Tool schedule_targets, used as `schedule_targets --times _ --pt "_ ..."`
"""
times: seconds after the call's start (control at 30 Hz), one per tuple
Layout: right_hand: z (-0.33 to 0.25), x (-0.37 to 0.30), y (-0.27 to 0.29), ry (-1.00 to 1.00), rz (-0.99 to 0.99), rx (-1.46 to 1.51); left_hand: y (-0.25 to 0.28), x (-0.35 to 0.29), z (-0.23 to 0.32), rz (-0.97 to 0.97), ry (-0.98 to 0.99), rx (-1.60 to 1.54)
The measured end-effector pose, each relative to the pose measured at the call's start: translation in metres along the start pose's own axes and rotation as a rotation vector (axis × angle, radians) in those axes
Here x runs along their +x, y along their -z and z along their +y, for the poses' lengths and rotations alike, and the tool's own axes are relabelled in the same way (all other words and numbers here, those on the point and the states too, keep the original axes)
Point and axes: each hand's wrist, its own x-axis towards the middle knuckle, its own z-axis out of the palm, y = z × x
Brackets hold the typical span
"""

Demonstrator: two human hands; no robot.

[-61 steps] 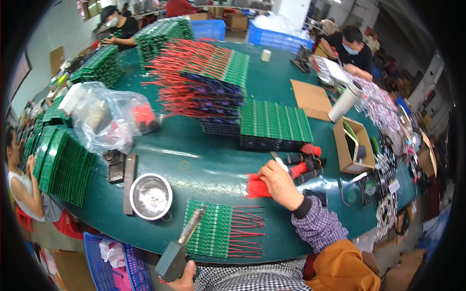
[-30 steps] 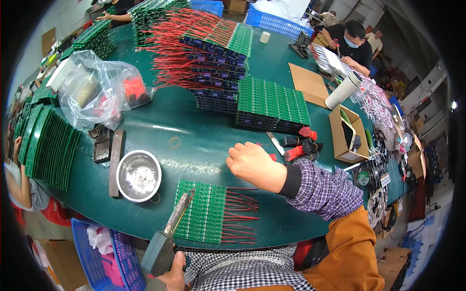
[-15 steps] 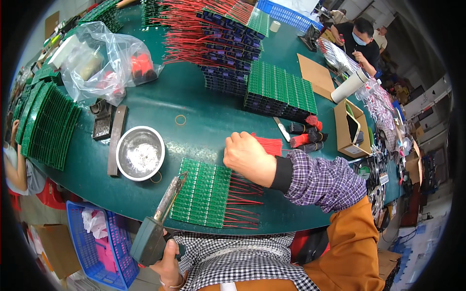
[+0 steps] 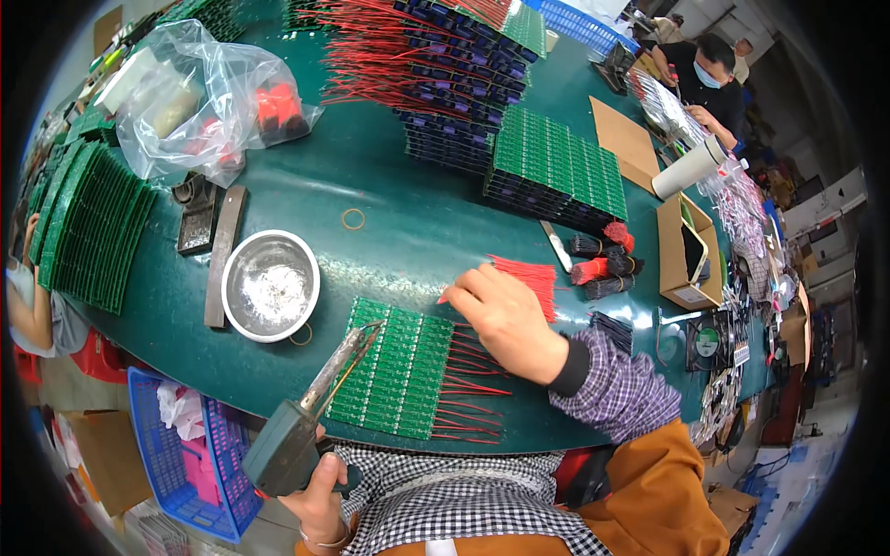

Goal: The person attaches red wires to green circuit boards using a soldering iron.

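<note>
glossy green table (image 4: 389, 248), blue basket (image 4: 235, 468) beside

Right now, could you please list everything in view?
Soldering gun: one, green, lower left
Board panel: one, green, near edge
Loose wires: many, red, centre right
Bowl: one, white-rimmed, left of panel
Bar: one, grey, beside bowl
Plastic bag: one, clear, upper left
Board stacks: several, green, back, left
Wire bundles: several, red, black, right
Carton: one, brown, right
Flask: one, white, upper right
Crates: two, blue, lower left, top
Co-workers: several, left, upper right
Left hand: one, around soldering gun
Right hand: one, pinching red wire
</note>
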Motion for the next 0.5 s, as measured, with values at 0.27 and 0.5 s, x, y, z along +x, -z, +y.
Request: schedule_targets --times 0.27,0.5 --pt "-0.025 -0.014 -0.017 -0.123 0.103 0.29 -0.003 0.014 0.002 -0.084 0.128 0.085" --pt "-0.027 -0.014 -0.015 -0.09 0.08 0.227 0.015 0.016 -0.02 -0.199 -0.043 0.402"
